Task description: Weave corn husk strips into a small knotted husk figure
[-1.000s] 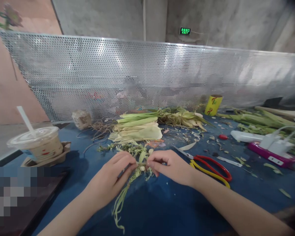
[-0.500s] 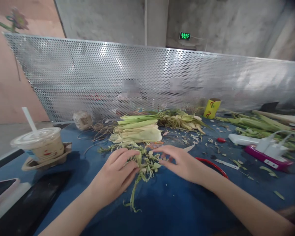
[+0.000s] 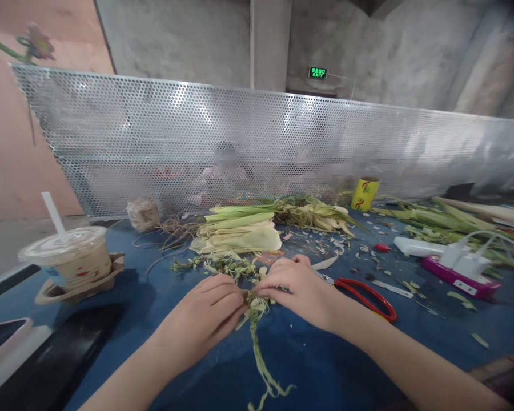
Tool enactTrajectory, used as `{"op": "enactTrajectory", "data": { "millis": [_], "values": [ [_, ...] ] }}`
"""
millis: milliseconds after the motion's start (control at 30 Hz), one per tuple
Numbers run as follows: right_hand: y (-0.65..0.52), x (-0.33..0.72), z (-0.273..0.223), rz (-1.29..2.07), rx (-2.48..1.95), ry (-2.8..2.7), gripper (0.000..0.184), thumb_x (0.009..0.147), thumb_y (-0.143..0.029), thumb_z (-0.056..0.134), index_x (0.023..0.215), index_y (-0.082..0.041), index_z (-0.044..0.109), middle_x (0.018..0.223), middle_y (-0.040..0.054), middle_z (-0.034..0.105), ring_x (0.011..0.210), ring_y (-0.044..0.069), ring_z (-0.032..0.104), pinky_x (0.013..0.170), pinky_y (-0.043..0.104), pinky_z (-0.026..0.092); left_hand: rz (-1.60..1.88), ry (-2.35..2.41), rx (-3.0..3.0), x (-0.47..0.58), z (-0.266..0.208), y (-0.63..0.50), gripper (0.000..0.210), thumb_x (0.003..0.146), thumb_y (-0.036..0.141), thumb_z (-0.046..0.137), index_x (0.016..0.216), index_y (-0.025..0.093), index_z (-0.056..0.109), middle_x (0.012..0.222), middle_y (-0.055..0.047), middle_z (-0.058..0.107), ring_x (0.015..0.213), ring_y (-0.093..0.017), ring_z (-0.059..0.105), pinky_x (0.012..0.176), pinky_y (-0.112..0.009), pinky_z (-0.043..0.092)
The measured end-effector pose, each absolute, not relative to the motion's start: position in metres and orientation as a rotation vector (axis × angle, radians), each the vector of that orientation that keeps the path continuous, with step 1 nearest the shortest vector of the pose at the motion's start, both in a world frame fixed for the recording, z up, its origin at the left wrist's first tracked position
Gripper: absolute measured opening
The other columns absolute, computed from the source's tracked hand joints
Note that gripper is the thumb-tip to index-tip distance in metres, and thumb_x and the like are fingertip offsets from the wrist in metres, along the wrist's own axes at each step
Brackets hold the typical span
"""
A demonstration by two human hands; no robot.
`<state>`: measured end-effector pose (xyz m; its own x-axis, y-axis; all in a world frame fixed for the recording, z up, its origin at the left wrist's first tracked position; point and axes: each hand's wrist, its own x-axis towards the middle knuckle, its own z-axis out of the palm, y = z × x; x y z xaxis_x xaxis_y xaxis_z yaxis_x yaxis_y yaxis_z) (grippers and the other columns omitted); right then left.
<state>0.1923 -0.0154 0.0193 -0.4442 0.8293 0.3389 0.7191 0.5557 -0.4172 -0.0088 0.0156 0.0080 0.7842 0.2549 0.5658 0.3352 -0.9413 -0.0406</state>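
Observation:
My left hand and my right hand meet over the near middle of the table, fingers pinched together. Between their fingertips is a strand of shredded green husk, whose knotted, frayed tail hangs toward me. The fingers partly hide the part they grip. Just beyond lies a row of curly green husk shreds. Behind that, a stack of flat pale-green corn husks rests on the table. Red-handled scissors lie beside my right wrist, partly covered by it.
A lidded drink cup stands in a cardboard holder at left, near a black flat case. At right are a purple power strip, a white paper-like strip and husk scraps. A yellow tube stands before the perforated metal screen.
My right hand has moved left and closed on the husk strand beside my left hand. The strand's tail has swung right and lower. More of the scissors shows.

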Motion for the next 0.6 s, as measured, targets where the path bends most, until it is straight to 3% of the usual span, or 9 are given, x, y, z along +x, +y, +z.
{"op": "enactTrajectory", "data": {
  "millis": [233, 367, 500, 600],
  "values": [
    [-0.016, 0.176, 0.027, 0.336, -1.199, -2.258, 0.021, 0.086, -0.02, 0.045, 0.075, -0.019, 0.062, 0.076, -0.0012, 0.066, 0.073, 0.012, 0.055, 0.078, 0.032, 0.028, -1.088, -0.909, -2.942, -0.012, 0.001, 0.014, 0.011, 0.08, 0.017, 0.05, 0.071, 0.02, 0.046, 0.071, 0.002, 0.058, 0.066, -0.01, 0.055, 0.06, -0.018, 0.045],
    [-0.015, 0.171, 0.023, 0.374, -1.214, -2.177, 0.019, 0.083, -0.018, 0.046, 0.073, -0.019, 0.061, 0.072, -0.0001, 0.063, 0.069, 0.012, 0.054, 0.066, 0.025, 0.036, -1.183, -1.054, -2.912, -0.012, -0.003, 0.015, 0.011, 0.077, 0.02, 0.054, 0.082, 0.023, 0.045, 0.07, 0.007, 0.062, 0.052, -0.007, 0.054, 0.05, -0.015, 0.044],
    [-0.015, 0.166, 0.021, 0.301, -1.145, -2.096, 0.016, 0.079, -0.014, 0.048, 0.069, -0.018, 0.059, 0.07, 0.0005, 0.061, 0.068, 0.012, 0.054, 0.063, 0.022, 0.04, -1.288, -1.172, -2.945, -0.01, 0.001, 0.014, 0.017, 0.075, 0.019, 0.057, 0.088, 0.023, 0.048, 0.065, 0.009, 0.067, 0.055, -0.008, 0.061, 0.053, -0.015, 0.046],
    [-0.016, 0.171, 0.026, 0.294, -1.112, -2.03, 0.013, 0.082, -0.02, 0.047, 0.082, -0.019, 0.06, 0.079, 0.0019, 0.063, 0.076, 0.013, 0.057, 0.069, 0.023, 0.043, -1.349, -1.207, -2.981, -0.01, 0.004, 0.015, 0.012, 0.077, 0.021, 0.054, 0.088, 0.023, 0.053, 0.069, 0.006, 0.07, 0.064, -0.01, 0.066, 0.059, -0.016, 0.05]
  ]
}}
